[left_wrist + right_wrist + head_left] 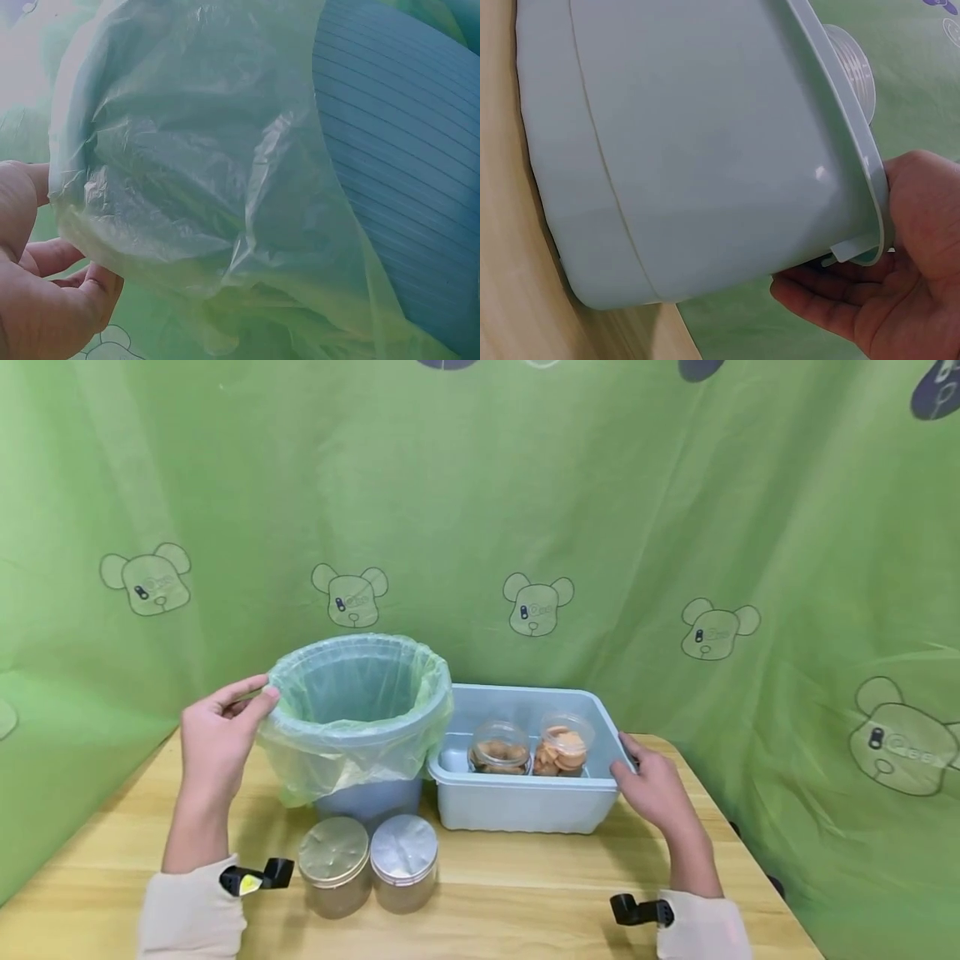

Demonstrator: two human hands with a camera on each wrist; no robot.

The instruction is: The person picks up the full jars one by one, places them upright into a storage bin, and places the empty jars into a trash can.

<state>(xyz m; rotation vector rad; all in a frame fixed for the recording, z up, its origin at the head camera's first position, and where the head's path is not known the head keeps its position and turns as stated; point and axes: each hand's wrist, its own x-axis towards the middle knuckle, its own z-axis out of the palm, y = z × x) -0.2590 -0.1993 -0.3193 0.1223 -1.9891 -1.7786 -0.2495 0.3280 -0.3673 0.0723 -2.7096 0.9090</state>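
At the left stands a blue trash can (367, 797), lined with a thin green plastic bag (195, 150) folded over its rim. My left hand (223, 731) pinches the can's lined rim at its left side, thumb and fingers on either side. Beside the can sits a light blue plastic bin (525, 810), whose right rim my right hand (656, 781) grips. From the right wrist view, that hand (900, 277) has its thumb at the rim and fingers curled beneath. Inside the bin are two clear jars, one with brown pieces (500, 750), the other with orange chips (562, 747).
Two lidded jars stand in front of the can, one with a gold-toned lid (334, 850), one with a silver lid (404, 847). The wooden table (525, 910) has a green curtain (480, 510) with bear prints behind it and at its sides.
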